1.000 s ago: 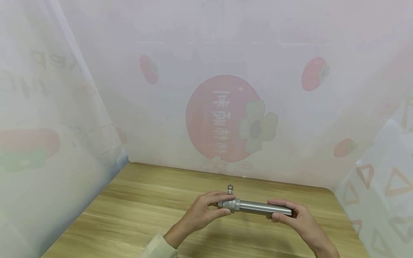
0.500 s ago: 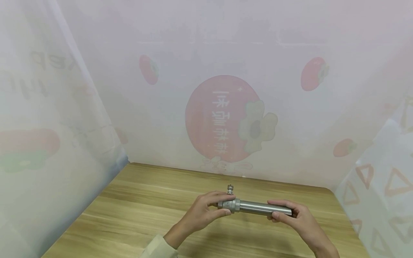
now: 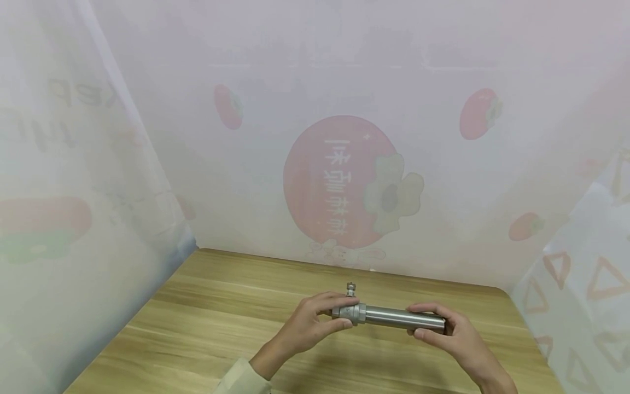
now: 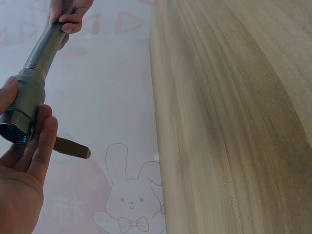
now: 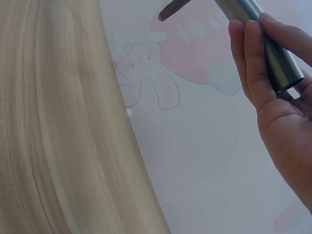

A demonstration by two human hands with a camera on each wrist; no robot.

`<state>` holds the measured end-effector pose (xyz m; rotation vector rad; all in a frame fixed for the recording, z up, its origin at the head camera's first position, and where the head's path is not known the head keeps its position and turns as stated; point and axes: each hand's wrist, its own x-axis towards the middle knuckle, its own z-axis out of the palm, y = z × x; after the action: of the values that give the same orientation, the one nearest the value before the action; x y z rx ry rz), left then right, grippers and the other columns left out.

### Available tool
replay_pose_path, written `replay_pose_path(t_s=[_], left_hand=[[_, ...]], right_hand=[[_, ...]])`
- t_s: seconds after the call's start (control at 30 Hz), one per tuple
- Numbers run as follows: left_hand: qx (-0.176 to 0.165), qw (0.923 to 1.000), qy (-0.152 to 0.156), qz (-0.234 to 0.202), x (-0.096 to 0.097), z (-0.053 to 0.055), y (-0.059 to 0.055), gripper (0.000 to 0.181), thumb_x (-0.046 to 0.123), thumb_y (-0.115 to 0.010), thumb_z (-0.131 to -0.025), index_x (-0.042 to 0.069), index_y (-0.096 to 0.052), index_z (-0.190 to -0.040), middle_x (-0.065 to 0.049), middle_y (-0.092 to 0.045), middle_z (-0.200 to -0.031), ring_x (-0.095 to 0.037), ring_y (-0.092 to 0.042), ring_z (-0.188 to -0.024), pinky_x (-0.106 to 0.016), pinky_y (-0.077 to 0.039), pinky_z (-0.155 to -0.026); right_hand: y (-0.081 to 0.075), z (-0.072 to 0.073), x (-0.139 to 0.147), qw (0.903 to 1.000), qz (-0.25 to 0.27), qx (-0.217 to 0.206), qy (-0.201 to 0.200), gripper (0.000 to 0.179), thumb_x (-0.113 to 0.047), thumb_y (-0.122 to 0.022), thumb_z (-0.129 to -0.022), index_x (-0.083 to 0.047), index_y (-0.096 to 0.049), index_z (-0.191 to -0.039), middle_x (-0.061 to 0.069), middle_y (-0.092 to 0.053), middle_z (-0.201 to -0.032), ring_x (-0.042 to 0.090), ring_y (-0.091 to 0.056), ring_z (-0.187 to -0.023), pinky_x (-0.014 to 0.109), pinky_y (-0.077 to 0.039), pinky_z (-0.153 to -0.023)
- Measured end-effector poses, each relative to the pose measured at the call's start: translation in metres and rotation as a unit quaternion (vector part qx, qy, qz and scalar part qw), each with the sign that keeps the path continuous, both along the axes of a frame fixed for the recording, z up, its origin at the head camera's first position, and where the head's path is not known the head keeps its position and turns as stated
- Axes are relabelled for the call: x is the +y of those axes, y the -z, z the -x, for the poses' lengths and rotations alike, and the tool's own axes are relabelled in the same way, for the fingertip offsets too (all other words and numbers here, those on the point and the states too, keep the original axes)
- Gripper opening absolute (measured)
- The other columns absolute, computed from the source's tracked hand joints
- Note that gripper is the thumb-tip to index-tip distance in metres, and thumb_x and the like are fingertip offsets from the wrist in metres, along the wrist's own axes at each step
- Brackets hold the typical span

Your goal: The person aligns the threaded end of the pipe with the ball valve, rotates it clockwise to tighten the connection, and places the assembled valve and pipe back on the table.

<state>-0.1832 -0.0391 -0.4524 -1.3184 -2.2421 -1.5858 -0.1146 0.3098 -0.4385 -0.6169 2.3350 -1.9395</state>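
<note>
- A pale sheet [image 3: 256, 197] printed with red fruit is rising behind and beside a wood-grain table [image 3: 221, 306]; a drawn rabbit [image 4: 131, 195] is showing on it in the left wrist view.
- Above the tabletop, a metal valve [image 3: 349, 312] and a smooth metal pipe [image 3: 389, 316] are forming one line, running crosswise between the two hands.
- The left hand [image 3: 315, 323] is pinching the valve body, thumb on the near side and fingers on the far side; a pale sleeve [image 3: 242, 378] is covering that wrist.
- The right hand [image 3: 458, 334] is gripping the pipe near its free end, thumb opposite the fingers.
- The valve's handle [image 4: 72, 147] is sticking out past the left fingers, and its threaded mouth [image 4: 14, 132] is facing away from the pipe.
- The step in hand seems to be holding the joined parts steady; threads appear to be showing at the joint, but how tightly it is seating, I cannot tell.
- Any turn at that joint would be calling for a firm left hold, the right fingers rolling the pipe, both parts staying aligned.
</note>
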Motion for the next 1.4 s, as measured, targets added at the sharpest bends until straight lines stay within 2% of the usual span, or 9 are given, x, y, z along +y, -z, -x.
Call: replay_pose_path(t_s=[0.3, 0.53, 0.8, 0.97, 1.23, 1.4], left_hand=[[-0.004, 1.0000, 0.000, -0.001, 0.0006, -0.0026, -0.0021, 0.045, 0.021, -0.080, -0.100, 0.015, -0.072, -0.144, -0.008, -0.074, -0.138, -0.008, -0.070, -0.111, -0.029, -0.064, -0.093], [-0.014, 0.9999, 0.006, -0.002, 0.0005, -0.0020, -0.0010, 0.044, 0.020, -0.078, -0.102, 0.016, -0.071, -0.146, -0.010, -0.073, -0.141, -0.010, -0.070, -0.114, -0.030, -0.065, -0.094], [-0.017, 0.9998, 0.006, 0.002, 0.0005, -0.0020, -0.0013, 0.044, 0.020, -0.078, -0.102, 0.015, -0.071, -0.145, -0.009, -0.073, -0.141, -0.010, -0.070, -0.114, -0.030, -0.065, -0.094], [-0.017, 0.9998, 0.006, 0.005, 0.0002, -0.0026, -0.0029, 0.044, 0.020, -0.078, -0.102, 0.012, -0.070, -0.145, -0.010, -0.073, -0.141, -0.010, -0.070, -0.114, -0.030, -0.064, -0.094], [-0.014, 0.9999, 0.001, 0.005, 0.0002, -0.0013, -0.0014, 0.044, 0.020, -0.079, -0.102, 0.013, -0.071, -0.145, -0.010, -0.073, -0.141, -0.010, -0.070, -0.114, -0.029, -0.065, -0.093], [-0.012, 0.9999, 0.001, 0.003, -0.0002, -0.0010, 0.0001, 0.043, 0.020, -0.078, -0.102, 0.011, -0.071, -0.144, -0.011, -0.073, -0.140, -0.011, -0.070, -0.114, -0.030, -0.065, -0.093]], right_hand=[[0.0001, 0.0003, 0.0012, 1.0000, -0.001, 0.005, 0.004, 0.040, 0.002, -0.069, -0.104, 0.005, -0.063, -0.144, 0.012, -0.080, -0.119, 0.021, -0.080, -0.104, 0.033, -0.066, -0.094], [-0.0017, -0.0007, 0.0019, 0.9997, 0.000, -0.022, 0.013, 0.043, -0.001, -0.068, -0.105, 0.009, -0.058, -0.146, 0.007, -0.079, -0.123, 0.023, -0.080, -0.106, 0.033, -0.066, -0.095], [-0.0018, -0.0013, 0.0023, 0.9993, -0.004, -0.027, 0.026, 0.043, -0.003, -0.069, -0.106, 0.009, -0.060, -0.145, 0.004, -0.078, -0.125, 0.023, -0.080, -0.106, 0.033, -0.066, -0.095], [-0.0017, -0.0011, 0.0022, 0.9993, -0.001, -0.026, 0.027, 0.040, -0.003, -0.068, -0.106, 0.006, -0.062, -0.145, 0.004, -0.078, -0.125, 0.022, -0.080, -0.106, 0.033, -0.066, -0.096], [-0.0019, -0.0014, 0.0018, 0.9993, -0.003, -0.024, 0.028, 0.039, -0.003, -0.068, -0.106, 0.006, -0.063, -0.144, 0.005, -0.079, -0.124, 0.024, -0.080, -0.106, 0.032, -0.066, -0.096], [0.0005, -0.0003, 0.0010, 0.9999, 0.002, -0.002, 0.014, 0.041, 0.002, -0.069, -0.105, 0.007, -0.062, -0.145, 0.001, -0.078, -0.128, 0.024, -0.080, -0.107, 0.033, -0.066, -0.096]])
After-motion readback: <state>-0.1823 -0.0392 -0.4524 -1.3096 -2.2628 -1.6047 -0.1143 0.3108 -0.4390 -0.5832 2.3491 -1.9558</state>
